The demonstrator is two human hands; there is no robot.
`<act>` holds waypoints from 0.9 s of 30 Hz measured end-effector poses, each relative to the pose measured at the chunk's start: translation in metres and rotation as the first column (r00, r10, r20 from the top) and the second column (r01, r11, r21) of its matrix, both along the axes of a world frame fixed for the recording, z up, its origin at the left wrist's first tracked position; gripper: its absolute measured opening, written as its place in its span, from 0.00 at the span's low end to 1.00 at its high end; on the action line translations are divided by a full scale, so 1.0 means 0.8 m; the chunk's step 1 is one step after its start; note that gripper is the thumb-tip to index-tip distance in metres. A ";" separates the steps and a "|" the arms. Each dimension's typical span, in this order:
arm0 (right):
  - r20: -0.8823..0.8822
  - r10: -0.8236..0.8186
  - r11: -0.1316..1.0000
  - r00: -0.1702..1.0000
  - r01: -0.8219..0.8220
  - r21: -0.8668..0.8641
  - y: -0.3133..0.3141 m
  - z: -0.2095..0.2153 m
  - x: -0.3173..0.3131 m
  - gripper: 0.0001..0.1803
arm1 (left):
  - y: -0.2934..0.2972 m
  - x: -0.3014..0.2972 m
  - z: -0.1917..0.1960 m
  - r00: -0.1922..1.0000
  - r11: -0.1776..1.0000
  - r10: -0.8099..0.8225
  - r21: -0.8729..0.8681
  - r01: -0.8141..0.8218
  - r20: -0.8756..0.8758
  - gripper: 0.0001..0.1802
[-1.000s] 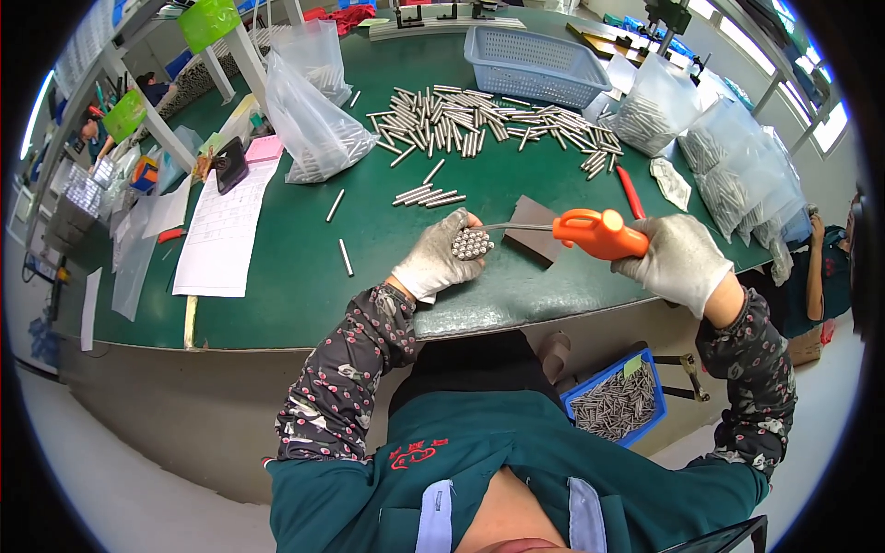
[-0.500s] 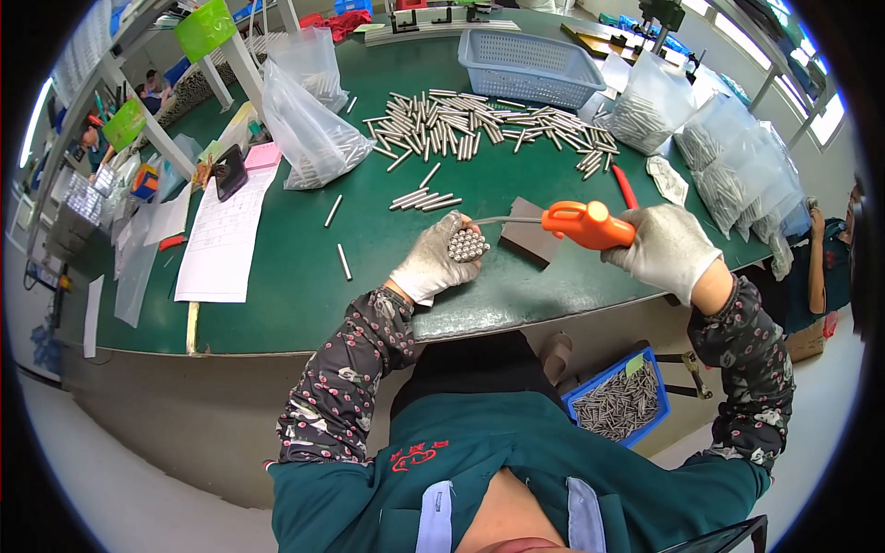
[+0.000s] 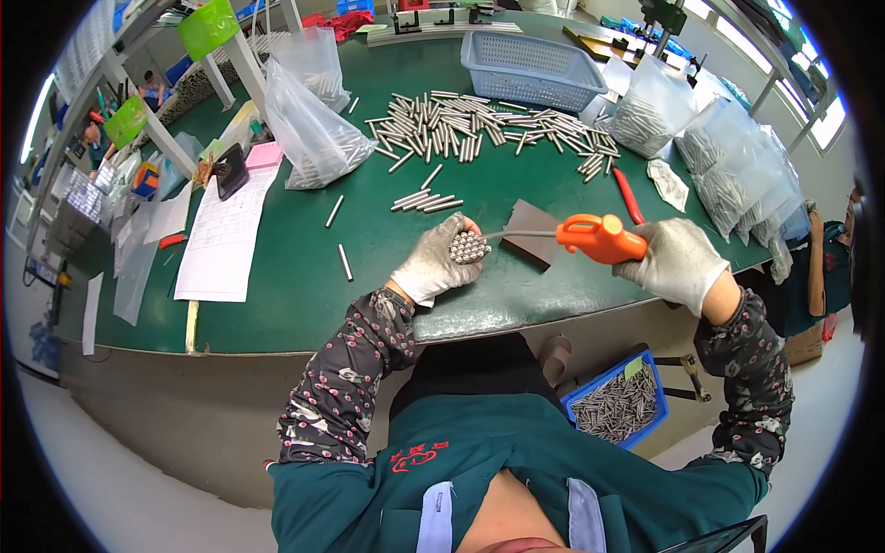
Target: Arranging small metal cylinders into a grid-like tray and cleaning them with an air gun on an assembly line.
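A bundle of short steel pins [image 3: 468,247] stands in my gloved left hand [image 3: 428,265], fingers wrapped round it, round ends facing up. My gloved right hand [image 3: 684,265] grips an orange air blow gun [image 3: 604,240]. Its thin grey nozzle [image 3: 525,232] points left, the tip close to the right side of the bundle. Beneath the nozzle a flat brown block [image 3: 533,251] lies on the green table [image 3: 369,318]. Beyond my left hand lie several loose pins [image 3: 424,200], and farther back a spread-out heap of pins [image 3: 449,126].
A blue-grey plastic basket [image 3: 532,69] stands behind the heap. Bags of pins sit at left [image 3: 313,138] and right [image 3: 737,166]. Red-handled pliers [image 3: 629,195] lie beyond my right hand. Paper sheets [image 3: 221,240] and a phone [image 3: 230,172] are leftward. Below is a blue pin bin [image 3: 616,401].
My right hand has shifted slightly right and down with the air blow gun. The nozzle has drawn back a little from the pin bundle. My left hand stays nearly still.
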State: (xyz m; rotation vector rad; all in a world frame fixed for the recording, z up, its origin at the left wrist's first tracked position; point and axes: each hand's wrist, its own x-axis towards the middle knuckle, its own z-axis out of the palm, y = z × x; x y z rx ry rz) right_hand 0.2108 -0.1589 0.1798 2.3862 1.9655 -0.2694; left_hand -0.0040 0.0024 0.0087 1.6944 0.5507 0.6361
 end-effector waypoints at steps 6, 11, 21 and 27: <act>-0.032 -0.059 0.998 0.998 0.058 -0.029 -0.007 0.008 0.002 0.17 | -0.003 -0.002 0.006 1.000 0.995 -0.023 -0.096 0.021 -0.015 0.22; -0.030 -0.039 0.999 0.999 0.039 -0.025 -0.009 0.003 0.007 0.18 | -0.002 0.001 0.002 1.000 0.997 -0.023 -0.077 0.021 -0.019 0.21; -0.633 -0.340 0.919 0.695 0.389 -0.067 -0.001 -0.024 0.073 0.18 | 0.000 0.003 -0.004 1.000 0.997 0.016 0.073 -0.015 -0.013 0.19; -0.831 -0.389 0.678 0.399 0.735 0.036 -0.010 -0.099 0.196 0.19 | -0.003 -0.002 0.001 1.000 0.998 0.018 0.056 -0.018 -0.004 0.18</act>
